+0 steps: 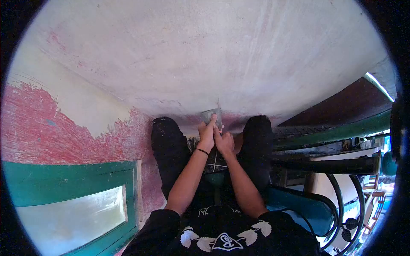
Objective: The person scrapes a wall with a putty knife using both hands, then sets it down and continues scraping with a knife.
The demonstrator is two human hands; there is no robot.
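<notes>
Low against the wall (205,64), a flat grey scraper (209,113) is held in front of me. My left hand (206,133) is closed around it, its thumb lying along the flat grey face. Touching it from the right, my right hand (224,143) has its fingers curled shut; a small pale edge shows by its fingertips, but what it grips is hidden. The wall is whitish over most of its face, with pink patches showing low down, near the scraper.
My knees in dark trousers (168,141) flank the hands. To the left are rough pink paint (64,128) and a green window frame (64,181). On the right stand a blue-seated chair (305,209) with black tubing and a dark, green-edged table (341,134).
</notes>
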